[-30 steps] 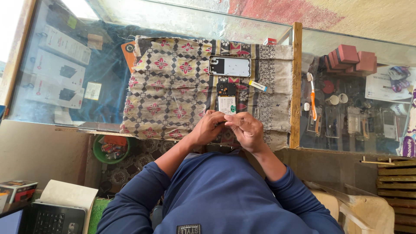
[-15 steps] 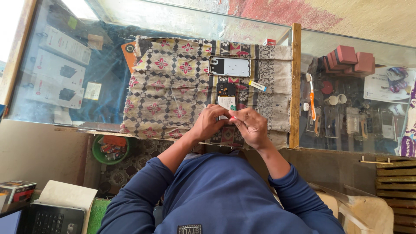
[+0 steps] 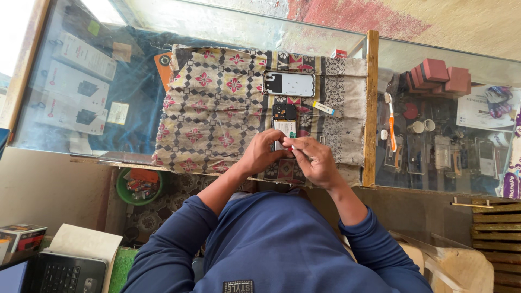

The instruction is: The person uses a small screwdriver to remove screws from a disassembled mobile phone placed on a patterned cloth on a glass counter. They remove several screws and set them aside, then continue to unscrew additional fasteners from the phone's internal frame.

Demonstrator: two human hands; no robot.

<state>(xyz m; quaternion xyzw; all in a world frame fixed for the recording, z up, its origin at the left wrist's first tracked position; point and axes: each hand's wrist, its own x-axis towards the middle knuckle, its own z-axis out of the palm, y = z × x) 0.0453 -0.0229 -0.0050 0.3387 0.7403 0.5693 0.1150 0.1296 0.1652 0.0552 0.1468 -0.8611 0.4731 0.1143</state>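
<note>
An opened phone (image 3: 284, 123), its battery and dark circuit board showing, lies on a patterned cloth (image 3: 217, 108) spread over a glass counter. My left hand (image 3: 261, 154) grips the phone's near end with curled fingers. My right hand (image 3: 316, 161) meets it from the right and pinches a small red-tipped item (image 3: 293, 146) against that same end. What the item is cannot be told. The phone's pale back cover (image 3: 288, 83) lies farther away on the cloth. A small white tube (image 3: 324, 108) rests to the right of the phone.
A wooden divider (image 3: 371, 108) splits the glass counter (image 3: 81, 135). Right of it are an orange toothbrush (image 3: 392, 122), red boxes (image 3: 439, 73) and small parts. White boxes (image 3: 76, 81) show under the glass at left. A green bowl (image 3: 140, 184) and a laptop (image 3: 65, 271) sit lower left.
My fingers have shifted slightly on the phone's near end, and my right hand has edged a little to the right. Nothing else has moved.
</note>
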